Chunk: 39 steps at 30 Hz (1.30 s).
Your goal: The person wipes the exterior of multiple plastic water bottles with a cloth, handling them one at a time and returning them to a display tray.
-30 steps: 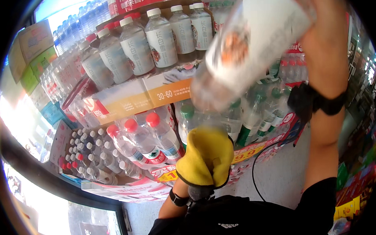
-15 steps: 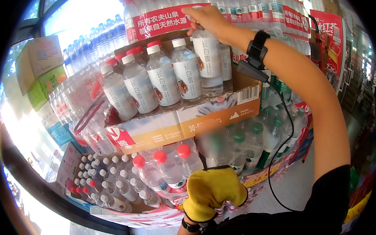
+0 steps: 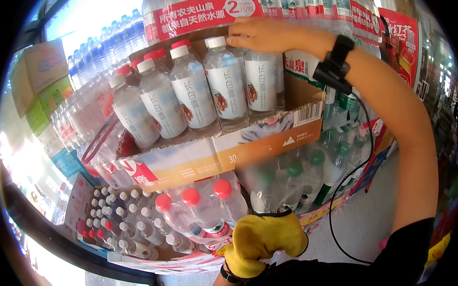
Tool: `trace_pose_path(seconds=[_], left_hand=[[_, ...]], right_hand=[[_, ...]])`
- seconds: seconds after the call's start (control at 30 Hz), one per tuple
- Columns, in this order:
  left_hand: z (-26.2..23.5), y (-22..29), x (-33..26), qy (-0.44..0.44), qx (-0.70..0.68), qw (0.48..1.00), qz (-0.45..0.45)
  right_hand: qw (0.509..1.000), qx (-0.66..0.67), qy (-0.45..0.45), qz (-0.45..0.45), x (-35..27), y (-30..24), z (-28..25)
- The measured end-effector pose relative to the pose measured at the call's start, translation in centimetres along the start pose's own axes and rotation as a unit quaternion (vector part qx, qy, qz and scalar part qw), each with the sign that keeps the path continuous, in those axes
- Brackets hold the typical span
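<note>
My right hand (image 3: 265,35) is stretched far up, at about twelve o'clock in the view, with the arm rising from the lower right corner and bending over the display. The fingers are curled down on the top of a white-capped water bottle (image 3: 261,79) that stands upright in the back right place of an open cardboard tray (image 3: 214,156); the hand covers the cap, so I grip it from above. A black band (image 3: 334,63) with a small device sits on this wrist, and a thin black cable (image 3: 349,179) hangs down from it. My left hand (image 3: 262,240) is low, at about six o'clock, close to my body. It wears a yellow cloth mitt, so I cannot tell if the fingers inside are spread or closed; it holds nothing that I can see. In the tray, more bottles with white caps (image 3: 227,85) stand in a row beside the one I hold, going toward ten o'clock. Under the tray are bottles with red caps (image 3: 206,207) in plastic wrap, and at three o'clock from them bottles with green caps (image 3: 296,181). At eight o'clock lies a pack seen from above, only its caps (image 3: 118,217) showing. A red price banner (image 3: 204,12) runs along the top. The pale floor (image 3: 363,224) shows at four o'clock.
</note>
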<state>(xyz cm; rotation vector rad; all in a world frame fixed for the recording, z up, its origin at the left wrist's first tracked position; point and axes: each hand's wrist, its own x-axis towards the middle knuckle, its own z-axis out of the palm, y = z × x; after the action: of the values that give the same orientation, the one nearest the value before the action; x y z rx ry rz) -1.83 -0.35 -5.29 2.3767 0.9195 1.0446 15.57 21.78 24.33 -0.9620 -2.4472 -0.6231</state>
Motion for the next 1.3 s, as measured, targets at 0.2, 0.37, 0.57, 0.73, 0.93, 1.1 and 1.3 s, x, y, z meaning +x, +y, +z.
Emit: trace_pose_path(seconds=[0.2,0.37,0.57,0.73,0.93,1.1,1.3], left_hand=[[3.1,-2.4,-2.3,0.013,-0.185,0.98,-0.071],[2.8,-0.6,-0.6,-0.108,-0.066,0.979,-0.159],[2.4,2.4,0.4,0.094,-0.266,0.954,-0.106],[-1.5,2.1,2.7,-0.02,0.035,0.996,0.083],[-3.8,4.6,1.5,-0.058,-0.008,0.989,0.136],[-1.7,8.3,1.1,-0.077,-0.107,0.966,0.223],[1.9,12.5,0.4,-0.05,-0.216,0.929,0.296]], right_hand=[[0.977,-0.161,-0.139,0.005,-3.6,-3.0,-3.4],[0.989,-0.127,-0.06,-0.041,-3.9,-1.6,-1.8],[0.982,-0.166,-0.027,-0.086,-3.5,-0.2,-0.8],[0.971,-0.191,-0.109,-0.093,-4.9,-3.7,-2.9],[0.97,-0.21,0.089,-0.079,-9.2,-7.8,-6.2],[0.976,-0.14,0.168,-0.02,-21.4,-11.4,-9.8],[0.94,0.165,0.28,0.099,-39.1,-15.2,-2.5]])
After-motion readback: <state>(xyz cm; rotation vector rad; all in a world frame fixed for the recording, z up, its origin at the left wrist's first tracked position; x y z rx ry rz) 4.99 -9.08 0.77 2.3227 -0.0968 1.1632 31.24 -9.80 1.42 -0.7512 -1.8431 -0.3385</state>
